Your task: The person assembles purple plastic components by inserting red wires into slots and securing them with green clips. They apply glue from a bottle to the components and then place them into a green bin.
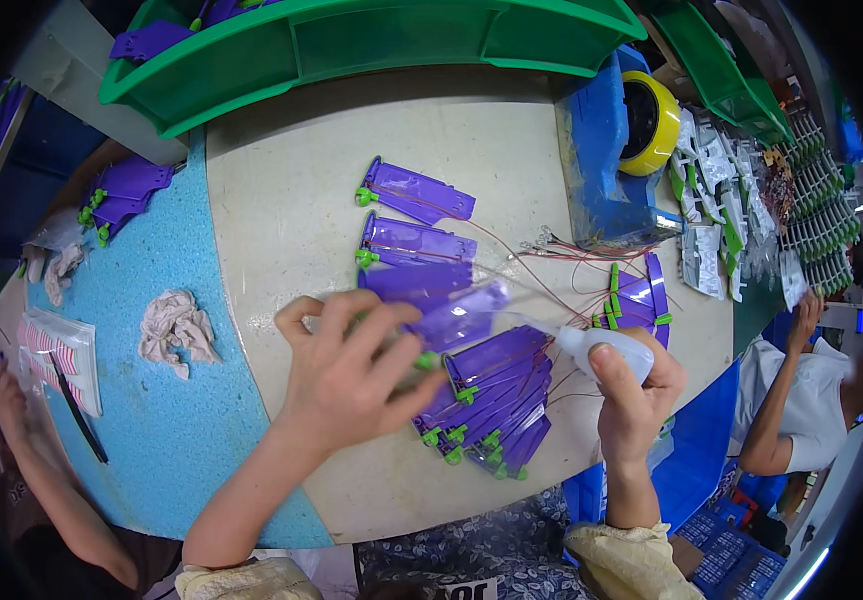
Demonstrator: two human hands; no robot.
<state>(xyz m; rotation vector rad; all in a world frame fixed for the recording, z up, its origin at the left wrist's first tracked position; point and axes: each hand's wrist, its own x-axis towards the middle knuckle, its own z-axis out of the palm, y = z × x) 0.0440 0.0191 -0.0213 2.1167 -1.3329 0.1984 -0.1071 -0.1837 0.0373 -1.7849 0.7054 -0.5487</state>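
Now both hands meet: left hand [351, 375] holding purple strip [456, 318], right hand [636, 395] squeezing glue bottle [606, 350].

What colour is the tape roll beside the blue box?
Yellow tape roll, seen in the head view.

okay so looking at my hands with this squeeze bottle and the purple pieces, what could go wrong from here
1. The right hand aims the translucent squeeze bottle with its thin nozzle at the flat purple plastic piece held by the left hand; an overshoot could wet those fingers.
2. The fanned stack of purple pieces with green clips lies directly beneath, so drips might land on it.
3. Thin red wires trail near the nozzle and might snag.
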